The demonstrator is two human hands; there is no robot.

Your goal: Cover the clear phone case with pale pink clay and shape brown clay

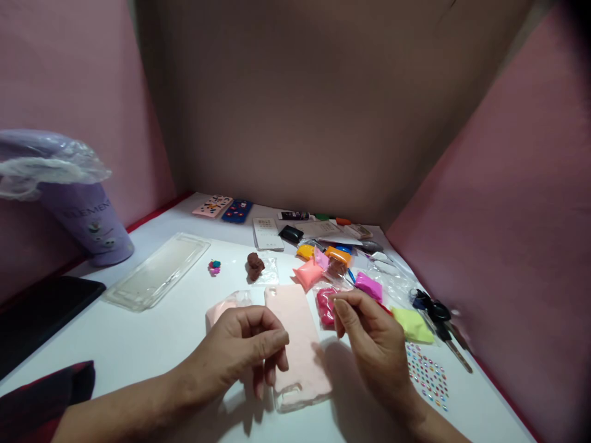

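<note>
My left hand [247, 344] hovers over the lower left edge of a phone case [295, 344] covered in pale pink clay. Thumb and index finger are pressed together there, and anything between them is too small to name. On the case's right side, my right hand [373, 338] is raised with thumb and fingertips in a pinch; what it may hold I cannot make out. A thin red stick [385, 309] shows behind its knuckles. Close by lie a packet of deep pink clay [325, 306] and, partly behind my left hand, a packet of pale pink clay [221, 307].
Brown clay [255, 266] and a small multicoloured lump [215, 267] lie behind. A clear case [159, 271], black phone [41, 314] and purple cup [99, 227] stand left. Right are yellow clay [412, 325], scissors [441, 320] and a rhinestone sheet [429, 375]. Decorated cases [237, 211] lie far back.
</note>
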